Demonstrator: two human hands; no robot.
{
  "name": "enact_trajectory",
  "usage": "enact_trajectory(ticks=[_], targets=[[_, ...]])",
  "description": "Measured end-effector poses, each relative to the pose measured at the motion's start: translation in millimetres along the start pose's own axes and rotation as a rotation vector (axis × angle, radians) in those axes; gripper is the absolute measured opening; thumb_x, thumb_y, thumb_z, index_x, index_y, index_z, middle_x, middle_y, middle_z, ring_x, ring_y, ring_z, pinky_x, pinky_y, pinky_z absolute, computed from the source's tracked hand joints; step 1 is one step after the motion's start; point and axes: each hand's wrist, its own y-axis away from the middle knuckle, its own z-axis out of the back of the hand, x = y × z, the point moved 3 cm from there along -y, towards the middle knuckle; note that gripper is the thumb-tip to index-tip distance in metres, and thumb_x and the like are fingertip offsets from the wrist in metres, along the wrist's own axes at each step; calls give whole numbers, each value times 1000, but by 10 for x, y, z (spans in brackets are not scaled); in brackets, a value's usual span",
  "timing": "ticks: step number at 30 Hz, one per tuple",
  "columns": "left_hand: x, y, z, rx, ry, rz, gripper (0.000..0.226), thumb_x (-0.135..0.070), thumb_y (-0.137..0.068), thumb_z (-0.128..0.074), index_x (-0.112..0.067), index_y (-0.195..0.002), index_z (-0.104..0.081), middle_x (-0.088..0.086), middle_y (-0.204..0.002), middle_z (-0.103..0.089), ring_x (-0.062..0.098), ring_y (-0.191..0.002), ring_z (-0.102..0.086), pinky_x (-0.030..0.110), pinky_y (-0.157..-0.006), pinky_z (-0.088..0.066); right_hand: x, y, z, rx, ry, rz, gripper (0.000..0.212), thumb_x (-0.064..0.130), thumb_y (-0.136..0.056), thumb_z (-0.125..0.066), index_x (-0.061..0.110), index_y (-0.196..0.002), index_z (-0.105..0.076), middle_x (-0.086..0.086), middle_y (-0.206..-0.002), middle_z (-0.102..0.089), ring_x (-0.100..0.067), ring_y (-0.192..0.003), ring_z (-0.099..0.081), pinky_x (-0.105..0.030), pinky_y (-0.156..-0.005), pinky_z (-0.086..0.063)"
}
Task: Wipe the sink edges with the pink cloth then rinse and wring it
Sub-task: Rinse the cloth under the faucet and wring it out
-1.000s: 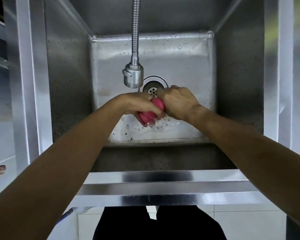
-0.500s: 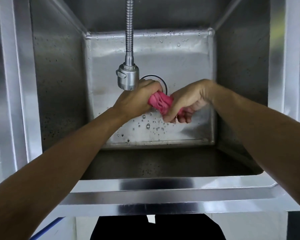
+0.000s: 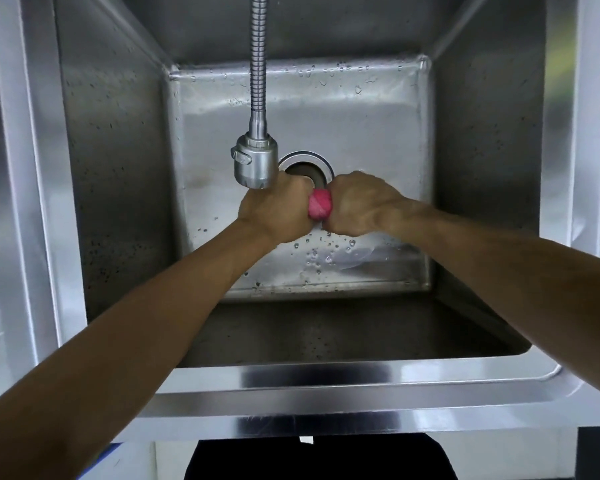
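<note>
A deep stainless-steel sink (image 3: pixel 326 372) fills the view, its floor beaded with water drops. Over the drain (image 3: pixel 307 164), just below the flexible faucet's spray head (image 3: pixel 255 164), the left hand (image 3: pixel 274 211) and right hand (image 3: pixel 357 206) sit knuckle to knuckle, fingers clenched around the pink cloth (image 3: pixel 320 204), only a short twisted stretch showing between them.

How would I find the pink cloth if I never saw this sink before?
Look into the deep steel sink, just below the hanging faucet head and in front of the round drain. There the left hand and right hand grip a twisted roll between them. That pink cloth is the only bright colour among grey metal.
</note>
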Motion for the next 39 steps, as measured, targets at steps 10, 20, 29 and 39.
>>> enact_trajectory(ticks=[10, 20, 29, 39], targets=[[-189, -9, -179, 399, 384, 258, 21, -29, -66, -69, -15, -56, -57, -1, -54, -52, 17, -52, -53, 25, -49, -36, -50, 144, -26, -138, 342, 110, 13, 27, -80, -64, 26, -93, -66, -4, -93, -72, -28, -74, -58, -32, -68, -43], [-285, 292, 49, -343, 41, -184, 29, -15, -72, -85, -8, -96, -70, 9, -100, -68, 34, -88, -67, 35, -53, -48, -277, 394, 245, 457, -502, 34, 55, 75, -57, -85, 36, -93, -74, 11, -85, -76, -11, -83, -72, -28, -69, -58], [-302, 328, 244, -317, -254, -350, 27, 0, -68, -81, -5, -92, -70, 12, -80, -69, 36, -67, -68, 36, -46, -51, -163, 467, 57, 722, -801, 14, 36, 38, -66, -94, 18, -79, -67, 3, -57, -54, -9, -48, -49, -21, -43, -43], [-381, 51, 95, 100, -234, -20, 18, -21, -77, -71, -13, -90, -61, 2, -72, -41, 31, -73, -55, 35, -61, -41, -136, 286, -103, 64, -179, -60, 4, 26, -79, -72, 24, -81, -69, 2, -77, -69, -17, -72, -67, -29, -59, -52]])
